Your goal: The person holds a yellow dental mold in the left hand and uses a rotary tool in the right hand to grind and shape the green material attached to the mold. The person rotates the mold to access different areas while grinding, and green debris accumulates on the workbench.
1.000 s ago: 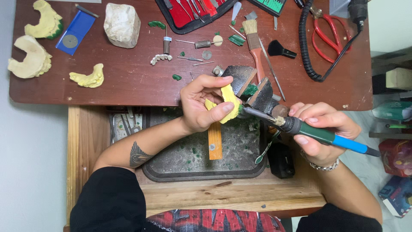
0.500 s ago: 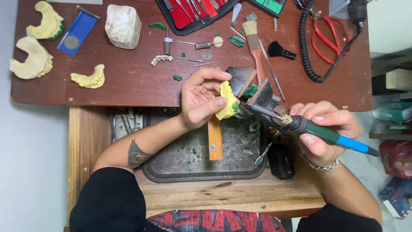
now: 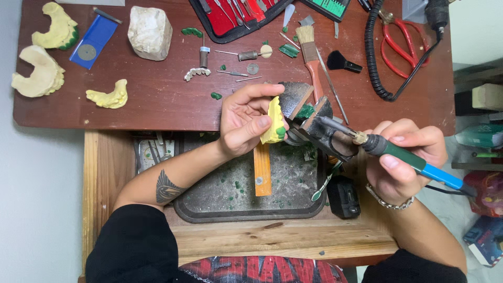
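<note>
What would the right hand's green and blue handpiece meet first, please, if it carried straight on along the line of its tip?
Probably the yellow dental cast held in the left hand. From the right hand, the handpiece points up-left over the dark bench vise; depth is unclear.

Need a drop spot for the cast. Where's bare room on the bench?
Free: the brown top between the yellow jaw cast and the left hand, below the white stone block. Also the wooden ledge in front of the dark tray. Crowded: around the red tool case, brush and coiled cord.
</note>
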